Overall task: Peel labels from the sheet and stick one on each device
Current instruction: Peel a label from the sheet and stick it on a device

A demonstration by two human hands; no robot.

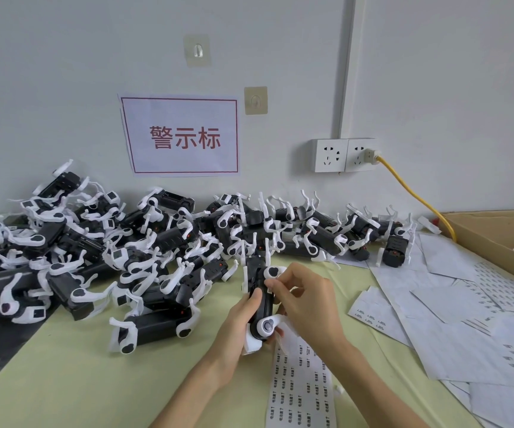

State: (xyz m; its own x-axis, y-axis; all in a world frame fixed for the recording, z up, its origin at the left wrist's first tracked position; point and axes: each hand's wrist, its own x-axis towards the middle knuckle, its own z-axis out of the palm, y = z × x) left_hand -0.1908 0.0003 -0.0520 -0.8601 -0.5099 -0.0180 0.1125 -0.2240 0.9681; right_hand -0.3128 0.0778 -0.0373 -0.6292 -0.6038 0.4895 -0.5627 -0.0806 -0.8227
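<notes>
Left hand (243,316) grips a black-and-white plastic device (260,299) above the pale green table (95,381); right hand (308,299) pinches at its side, white printed label sheet (302,387) just below.

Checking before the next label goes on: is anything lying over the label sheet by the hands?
Partly. The held black-and-white plastic device and the right hand cover the top end of the white printed label sheet. The left hand grips the device beside it. The rest of the sheet lies uncovered.

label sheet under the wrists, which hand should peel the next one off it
Right. The right hand only pinches at the device, directly above the label sheet; the left hand grips the device.
</notes>
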